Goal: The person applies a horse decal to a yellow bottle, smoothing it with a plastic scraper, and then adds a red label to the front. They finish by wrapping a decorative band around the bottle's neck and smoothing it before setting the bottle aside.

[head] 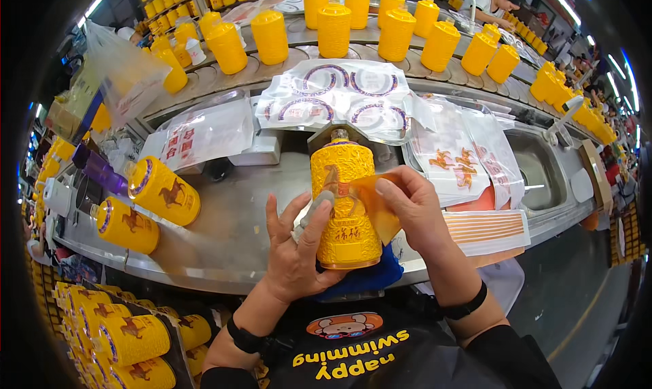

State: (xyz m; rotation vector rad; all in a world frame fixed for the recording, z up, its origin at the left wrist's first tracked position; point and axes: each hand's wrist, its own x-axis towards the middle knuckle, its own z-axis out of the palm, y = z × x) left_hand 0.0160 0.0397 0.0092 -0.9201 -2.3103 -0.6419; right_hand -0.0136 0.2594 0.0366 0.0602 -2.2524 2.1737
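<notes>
A yellow embossed bottle (pixel 348 239) lies before me with its neck pointing away, a horse decal on its front and a patterned ring at its shoulder. My left hand (pixel 300 241) is at its left side, thumb under the base, with a grey cover on one fingertip that touches the bottle near the horse. Between the thumb and fingers of my right hand (pixel 412 200) is an orange translucent film (pixel 379 211), its left edge against the bottle by the horse. A blue cloth (pixel 389 267) lies partly under the bottle, which rests by a dark angled support (pixel 379 147).
Ring decal sheets (pixel 356 91) lie beyond the bottle, horse decal sheets (pixel 448 155) to the right, near a sink (pixel 540 170). Two decorated bottles (pixel 165 190) stand at left beside a purple bottle (pixel 97 170). Yellow bottles (pixel 333 30) line the conveyor. A co-worker (pixel 491 7) is at upper right.
</notes>
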